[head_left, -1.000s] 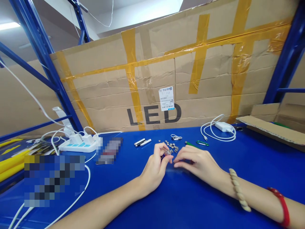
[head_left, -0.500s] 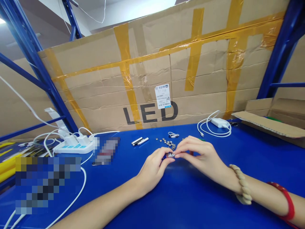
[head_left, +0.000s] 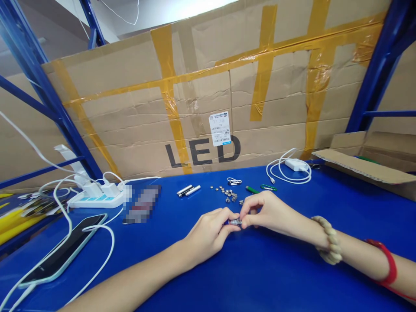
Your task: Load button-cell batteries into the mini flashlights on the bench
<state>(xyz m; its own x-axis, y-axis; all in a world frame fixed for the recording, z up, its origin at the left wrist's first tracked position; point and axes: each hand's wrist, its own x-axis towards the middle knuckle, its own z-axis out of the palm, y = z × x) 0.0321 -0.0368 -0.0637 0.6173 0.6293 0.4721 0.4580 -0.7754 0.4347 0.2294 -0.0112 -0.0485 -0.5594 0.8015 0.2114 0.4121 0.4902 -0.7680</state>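
Note:
My left hand [head_left: 208, 234] is closed around a small blue-and-silver tube [head_left: 234, 222], which lies across the gap between my hands. The thumb and fingertips of my right hand [head_left: 271, 210] pinch its silver right end. Most of the tube's left part is hidden inside my left fingers. Just beyond my hands lie several small round metal pieces [head_left: 227, 192], like button cells. A green tube [head_left: 251, 190] and a green clip [head_left: 268, 187] rest past my right hand. To the left of the metal pieces are silver tubes [head_left: 189, 190] side by side.
A white power strip [head_left: 97, 198] with plugs and cables stands at left, near a phone [head_left: 61, 251] with a cable across it. A white adapter [head_left: 296, 164] with coiled cable lies back right. Cardboard [head_left: 201, 108] walls the back; an open carton [head_left: 367, 167] sits right.
My right fingers have curled in closer at the tube's end and uncovered the green tube and clip. Both hands sit slightly lower in view, still on the tube. The view has shifted slightly.

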